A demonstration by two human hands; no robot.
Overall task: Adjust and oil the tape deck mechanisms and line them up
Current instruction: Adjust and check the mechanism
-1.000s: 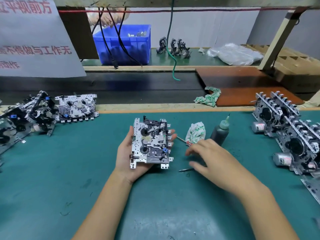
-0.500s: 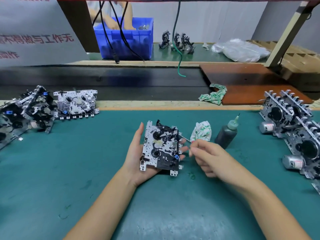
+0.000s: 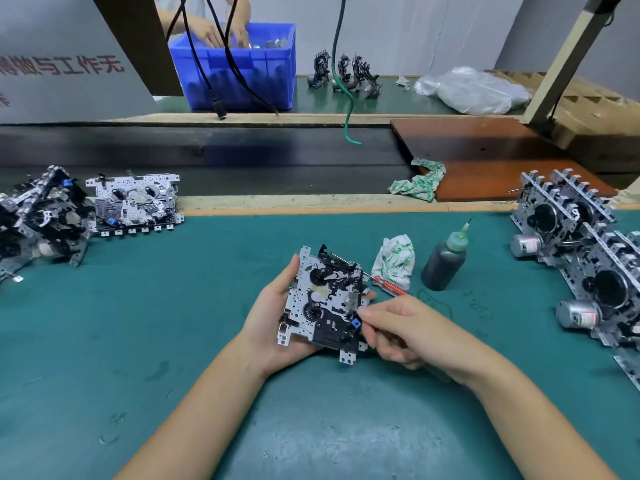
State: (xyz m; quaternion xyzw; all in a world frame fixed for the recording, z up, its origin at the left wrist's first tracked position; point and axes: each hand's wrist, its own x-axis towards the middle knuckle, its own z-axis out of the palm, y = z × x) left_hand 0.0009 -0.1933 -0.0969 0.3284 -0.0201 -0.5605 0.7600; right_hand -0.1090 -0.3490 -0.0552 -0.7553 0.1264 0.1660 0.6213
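While my left hand (image 3: pixel 273 320) is cradling the perforated metal tape deck mechanism (image 3: pixel 323 301), my right hand (image 3: pixel 405 332) is pinching its blue tab (image 3: pixel 355 323) above the teal felt worktop (image 3: pixel 173 323).

Two bare forearms, left hand (image 3: pixel 268 320), right hand (image 3: pixel 408 332), sleeveless, ringless.
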